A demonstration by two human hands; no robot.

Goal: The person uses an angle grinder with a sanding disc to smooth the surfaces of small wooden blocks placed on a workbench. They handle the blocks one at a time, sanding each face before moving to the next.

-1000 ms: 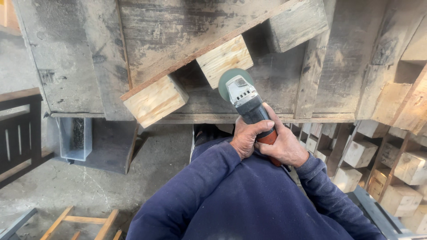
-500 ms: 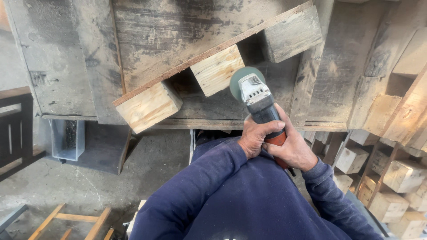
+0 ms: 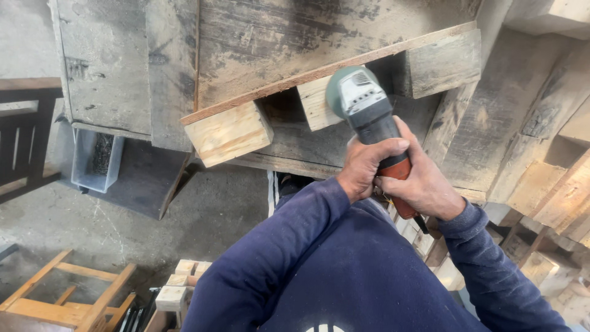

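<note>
Hands in dark blue sleeves meet around an angle grinder (image 3: 375, 126) near the middle of the view: the left hand (image 3: 364, 166) is clenched round the black body of the tool, and the right hand (image 3: 424, 184) grips the orange rear handle just behind it, the two hands touching. The grinder's green guard and grey head point up and away from the person, lying over the end of the middle wooden block (image 3: 314, 104) under a weathered pallet (image 3: 295, 37); the disc itself is hidden behind the guard, so whether it touches the wood cannot be told. A thin slat (image 3: 258, 92) runs at a slant along the pallet's lower edge, with a pale block (image 3: 228, 132) at its left end and a greyer block (image 3: 444, 61) at its right. The pallet is cut off at the top edge of the view. To the right, stacked timber pieces (image 3: 553, 184) run out of view and are partly covered by the right sleeve. At the left, a grey metal bin (image 3: 92, 161) sits on the concrete floor (image 3: 123, 227), its contents too dark to make out. At the bottom left stands a wooden frame (image 3: 74, 295), with small wooden offcuts (image 3: 178, 286) beside it, partly hidden by the left arm.
</note>
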